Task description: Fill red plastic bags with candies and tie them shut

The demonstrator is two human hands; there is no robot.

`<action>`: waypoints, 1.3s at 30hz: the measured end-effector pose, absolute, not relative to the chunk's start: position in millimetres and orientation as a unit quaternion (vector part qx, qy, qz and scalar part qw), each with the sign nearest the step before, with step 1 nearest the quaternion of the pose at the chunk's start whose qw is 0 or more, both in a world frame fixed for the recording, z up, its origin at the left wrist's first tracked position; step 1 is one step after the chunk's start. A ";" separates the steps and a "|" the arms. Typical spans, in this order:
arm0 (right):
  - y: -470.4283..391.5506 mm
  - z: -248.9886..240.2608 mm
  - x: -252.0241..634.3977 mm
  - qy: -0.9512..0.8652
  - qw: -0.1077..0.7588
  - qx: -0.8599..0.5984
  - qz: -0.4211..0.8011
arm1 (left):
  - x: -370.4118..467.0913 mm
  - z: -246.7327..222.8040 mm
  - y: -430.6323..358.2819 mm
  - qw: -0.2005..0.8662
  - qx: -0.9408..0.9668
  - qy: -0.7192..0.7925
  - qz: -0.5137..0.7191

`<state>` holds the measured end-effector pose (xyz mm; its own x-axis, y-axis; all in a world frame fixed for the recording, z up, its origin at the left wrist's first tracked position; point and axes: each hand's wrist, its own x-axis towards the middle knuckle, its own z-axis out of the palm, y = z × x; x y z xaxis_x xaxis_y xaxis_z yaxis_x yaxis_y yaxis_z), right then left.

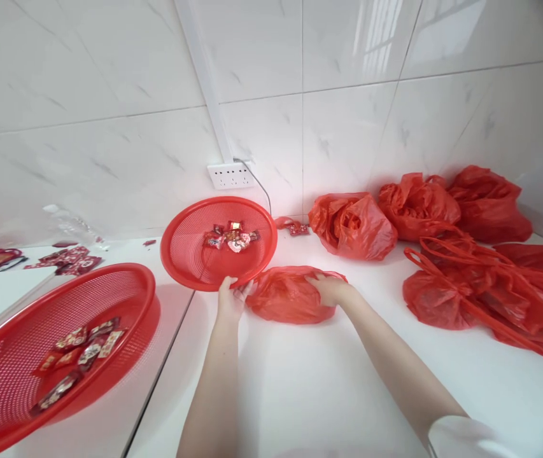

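The left hand (233, 299) grasps the far basket (183, 232) at its near rim, thumb over the rim and fingers below it. The right hand (331, 289) lies on the right end of the flat red bag (285, 296), fingers spread; whether they grip the film cannot be determined. This bag rests on the bench (300, 394), just beside the far basket and in front of the back edge.

The far basket is round, red and perforated. It sits toward the back edge and contains a small group of wrapped pieces (235, 238). Directly behind it, a white socket strip (231, 176) is mounted on the tiled wall (271, 133).

To the right of the far basket, a small red packet (298, 229) lies at the back edge. Three bunched red bags (352, 226) extend from there toward the back right corner. A pile of red bags (491, 292) occupies the right edge.

To the left, across a dark seam (162, 370), stands the near basket (142, 280), also holding wrapped pieces. Loose packets (68, 259) lie beyond it, near the back edge.
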<state>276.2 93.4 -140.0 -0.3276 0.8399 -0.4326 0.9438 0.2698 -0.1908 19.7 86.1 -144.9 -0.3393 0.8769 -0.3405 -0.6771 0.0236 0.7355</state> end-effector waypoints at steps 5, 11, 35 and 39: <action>86.9 -107.1 273.1 0.799 0.051 0.569 -0.187 | 32.2 -162.2 80.3 0.558 0.138 0.434 0.694; 75.4 -72.5 267.5 0.791 -0.245 0.535 -0.165 | 61.4 -169.4 69.5 0.568 0.174 0.412 0.691; 89.3 -86.5 284.1 0.763 -0.254 0.546 -0.234 | 79.1 -173.0 59.3 0.595 0.222 0.382 0.672; 90.1 -77.9 302.4 0.695 -0.345 0.561 -0.289 | 71.5 -173.3 64.2 0.581 0.205 0.368 0.696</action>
<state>302.4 90.1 -77.9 -0.1335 0.9788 0.1553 0.5805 0.2042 -0.7883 71.5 64.2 -173.3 -0.2410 0.9599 -0.1434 -0.6584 -0.0532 0.7508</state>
